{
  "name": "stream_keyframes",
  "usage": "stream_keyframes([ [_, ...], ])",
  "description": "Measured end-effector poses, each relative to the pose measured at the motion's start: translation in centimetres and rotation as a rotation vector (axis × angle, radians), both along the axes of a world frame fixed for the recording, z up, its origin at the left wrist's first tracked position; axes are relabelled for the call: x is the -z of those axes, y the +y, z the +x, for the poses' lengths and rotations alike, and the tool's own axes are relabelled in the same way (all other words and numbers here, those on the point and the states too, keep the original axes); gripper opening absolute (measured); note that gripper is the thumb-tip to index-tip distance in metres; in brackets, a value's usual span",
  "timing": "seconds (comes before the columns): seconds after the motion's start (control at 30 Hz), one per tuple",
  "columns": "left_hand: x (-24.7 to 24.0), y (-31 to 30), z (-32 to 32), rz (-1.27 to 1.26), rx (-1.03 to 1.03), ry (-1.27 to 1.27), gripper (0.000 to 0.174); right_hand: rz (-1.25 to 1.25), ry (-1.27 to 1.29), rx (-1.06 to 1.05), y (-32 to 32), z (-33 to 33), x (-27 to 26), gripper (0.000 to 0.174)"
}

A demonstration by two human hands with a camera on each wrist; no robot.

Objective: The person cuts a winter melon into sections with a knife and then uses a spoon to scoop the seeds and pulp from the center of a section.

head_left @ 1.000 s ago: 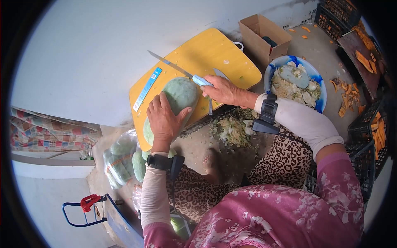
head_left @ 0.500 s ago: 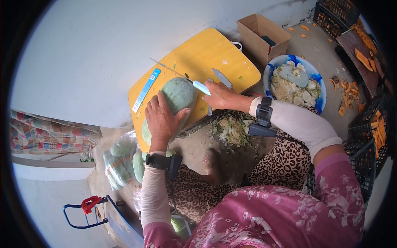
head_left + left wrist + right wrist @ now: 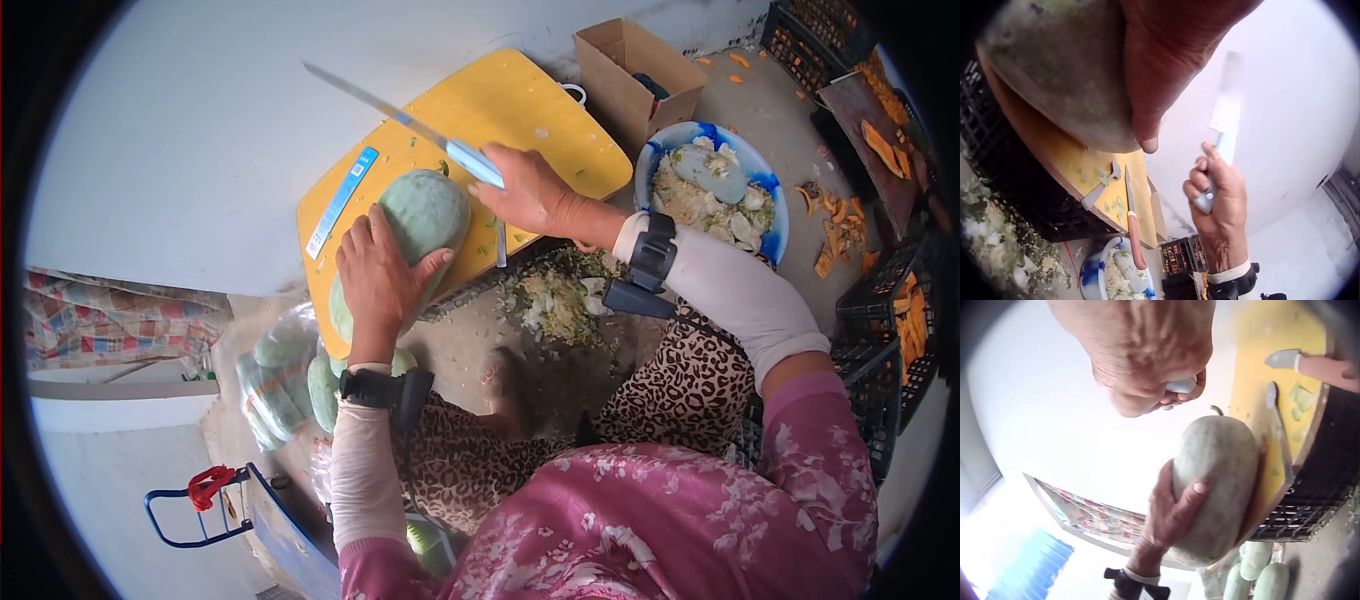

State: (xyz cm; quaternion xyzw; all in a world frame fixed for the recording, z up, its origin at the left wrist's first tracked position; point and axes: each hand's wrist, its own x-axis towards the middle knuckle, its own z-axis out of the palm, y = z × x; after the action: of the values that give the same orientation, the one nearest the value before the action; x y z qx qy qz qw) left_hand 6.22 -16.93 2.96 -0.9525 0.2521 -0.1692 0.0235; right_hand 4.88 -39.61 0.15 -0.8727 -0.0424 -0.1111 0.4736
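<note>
A pale green winter melon (image 3: 428,205) lies on the yellow tabletop (image 3: 500,100). My left hand (image 3: 378,275) grips its near side, the thumb spread toward the right; in the right wrist view the thumb (image 3: 1192,497) lies across the melon's skin. My right hand (image 3: 530,190) grips the light blue handle of a long knife (image 3: 375,103), its blade raised beyond the melon's far end and pointing up left. A short dark stem (image 3: 1217,410) shows at that end. A spoon (image 3: 1273,400) and a small knife with a pinkish handle (image 3: 1133,232) lie on the tabletop.
A blue-and-white strip (image 3: 342,203) lies left of the melon. Right of the table are a cardboard box (image 3: 615,85) and a basin (image 3: 770,180) of melon scraps. More scraps (image 3: 560,310) cover the floor. Bagged melons (image 3: 275,380) stand lower left; black crates (image 3: 870,400) stand right.
The knife has risen from beside the melon's far end, its tip swinging up and left. My left hand stays on the melon. The view has shifted slightly.
</note>
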Motion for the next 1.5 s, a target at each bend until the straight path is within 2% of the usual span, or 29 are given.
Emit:
stream_keyframes([
  [0.07, 0.1, 0.0, 0.0, 0.001, -0.003, 0.003, 0.103, 0.101, -0.107, 0.025, 0.1, -0.6, -2.6, 0.027],
  [0.17, -0.1, -0.1, 0.0, 0.006, -0.007, 0.016, 0.102, 0.219, -0.206, 0.043, 0.7, -0.8, -2.9, 0.025],
  [0.27, -0.1, -0.1, 0.1, 0.018, -0.001, 0.008, 0.102, -0.121, 0.105, -0.131, 0.7, 1.0, 2.7, 0.022],
  [0.47, 0.2, -0.2, 0.3, 0.024, 0.024, -0.059, 0.101, -0.014, 0.201, -0.164, 0.3, 0.3, 0.6, 0.024],
  [0.57, 0.4, 0.0, 0.3, 0.024, 0.038, -0.083, 0.100, -0.078, 0.073, -0.133, 0.3, 0.8, 1.0, 0.023],
  [0.67, 0.4, 0.1, 0.2, 0.021, 0.040, -0.072, 0.098, -0.001, -0.078, -0.151, -0.8, 0.5, -2.0, 0.022],
  [0.7, 0.2, -0.1, 0.0, 0.025, 0.021, -0.048, 0.098, 0.049, -0.038, -0.122, -1.0, 0.2, -3.0, 0.022],
  [0.8, -0.3, -0.5, 0.1, 0.038, -0.017, 0.012, 0.101, 0.178, -0.236, -0.024, -0.7, 0.3, -2.5, 0.023],
  [0.9, -0.3, -0.7, -0.3, 0.046, -0.026, 0.011, 0.103, 0.224, -0.192, 0.052, 0.0, 0.1, -2.3, 0.020],
  [0.97, -0.2, -0.7, -0.5, 0.047, -0.024, 0.001, 0.104, 0.108, -0.062, -0.082, 0.4, 1.3, 2.3, 0.020],
  [1.1, -0.1, -0.6, 0.0, 0.039, 0.024, -0.045, 0.099, -0.055, 0.195, -0.185, -0.1, 1.5, 3.5, 0.022],
  [1.33, 0.4, 0.0, 0.3, 0.044, 0.039, -0.093, 0.095, -0.005, 0.182, -0.200, -0.6, 0.9, 2.1, 0.023],
  [1.5, -0.2, -0.2, -0.2, 0.062, 0.012, -0.001, 0.102, -0.046, 0.199, -0.164, -0.4, -0.3, 1.5, 0.024],
])
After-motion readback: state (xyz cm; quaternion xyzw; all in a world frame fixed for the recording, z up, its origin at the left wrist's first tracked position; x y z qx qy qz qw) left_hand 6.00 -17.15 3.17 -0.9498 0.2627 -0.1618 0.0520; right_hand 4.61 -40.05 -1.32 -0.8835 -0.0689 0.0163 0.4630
